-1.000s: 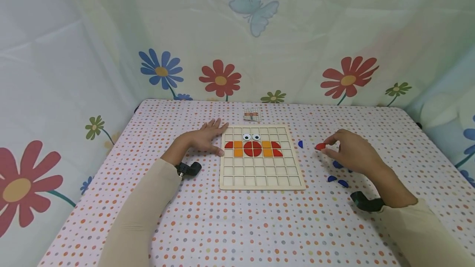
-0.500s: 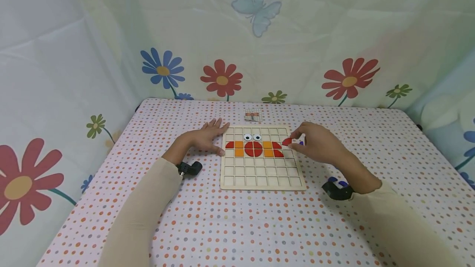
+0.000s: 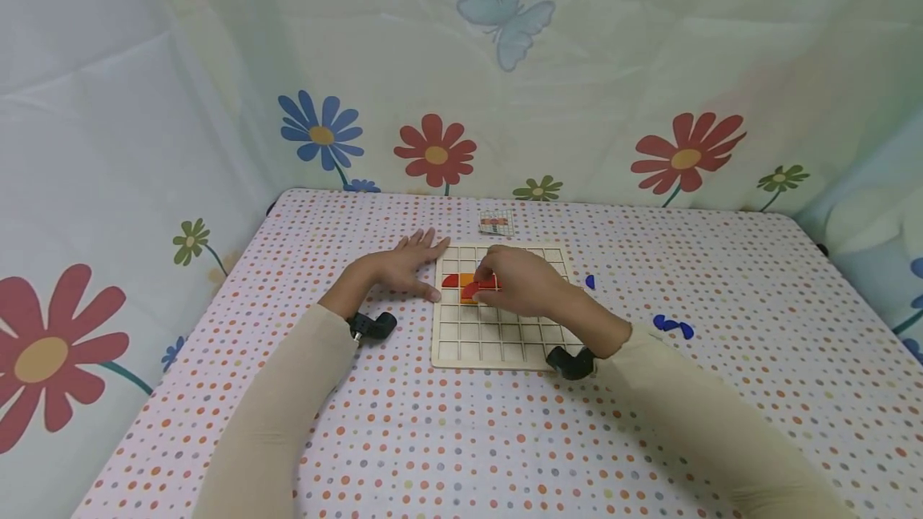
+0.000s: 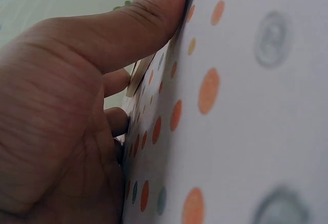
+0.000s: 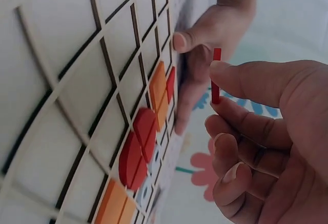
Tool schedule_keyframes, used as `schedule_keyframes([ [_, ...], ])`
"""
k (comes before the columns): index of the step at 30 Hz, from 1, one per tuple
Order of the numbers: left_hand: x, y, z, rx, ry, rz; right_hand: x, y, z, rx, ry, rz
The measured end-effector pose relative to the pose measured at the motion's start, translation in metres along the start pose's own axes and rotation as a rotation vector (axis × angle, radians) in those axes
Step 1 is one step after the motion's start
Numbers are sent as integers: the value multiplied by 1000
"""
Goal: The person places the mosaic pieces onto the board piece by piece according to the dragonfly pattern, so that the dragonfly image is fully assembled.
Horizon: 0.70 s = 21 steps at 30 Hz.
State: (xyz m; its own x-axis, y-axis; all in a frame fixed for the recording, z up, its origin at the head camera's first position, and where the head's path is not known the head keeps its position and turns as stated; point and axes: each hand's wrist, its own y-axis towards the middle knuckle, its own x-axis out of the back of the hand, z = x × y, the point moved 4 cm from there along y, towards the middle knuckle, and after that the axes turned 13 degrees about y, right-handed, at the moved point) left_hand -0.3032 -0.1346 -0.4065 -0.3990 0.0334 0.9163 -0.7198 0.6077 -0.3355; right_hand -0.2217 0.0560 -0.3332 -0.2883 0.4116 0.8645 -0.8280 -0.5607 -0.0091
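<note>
My right hand (image 3: 530, 283) pinches a red quarter-circle piece (image 5: 216, 75) between thumb and index finger, held above the left part of a wooden grid board (image 3: 461, 355). In the right wrist view the piece is edge-on and apart from the board. On the board lie a red circle of quarter pieces (image 5: 138, 147), orange squares (image 5: 159, 96) and a red quarter piece (image 3: 450, 281) at the left end. Eye pieces (image 5: 146, 188) show partly; the right hand hides them in the head view. My left hand (image 3: 404, 269), fingers spread, rests at the board's left edge.
Right of the board lies a blue half-circle piece (image 3: 590, 282), and farther right several more blue pieces (image 3: 671, 325). A small picture card (image 3: 497, 222) lies behind the board. A dotted cloth (image 3: 433, 439) covers the table, with a flowered curtain (image 3: 613, 86) behind.
My right hand has carried the red piece leftward from the table's right side, across the board to above its left part. The left hand has stayed at the board's edge.
</note>
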Motion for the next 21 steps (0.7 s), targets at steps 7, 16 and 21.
schedule_keyframes([
  [7, 0, 0, 1, -7, -3, 2, -18, 26, 5, -22, -37, 67],
  [16, 2, 1, -1, -9, -14, 2, -31, 39, 3, -60, -47, 99],
  [21, 1, 1, 1, -4, -17, 4, -34, 42, 2, -77, -65, 96],
])
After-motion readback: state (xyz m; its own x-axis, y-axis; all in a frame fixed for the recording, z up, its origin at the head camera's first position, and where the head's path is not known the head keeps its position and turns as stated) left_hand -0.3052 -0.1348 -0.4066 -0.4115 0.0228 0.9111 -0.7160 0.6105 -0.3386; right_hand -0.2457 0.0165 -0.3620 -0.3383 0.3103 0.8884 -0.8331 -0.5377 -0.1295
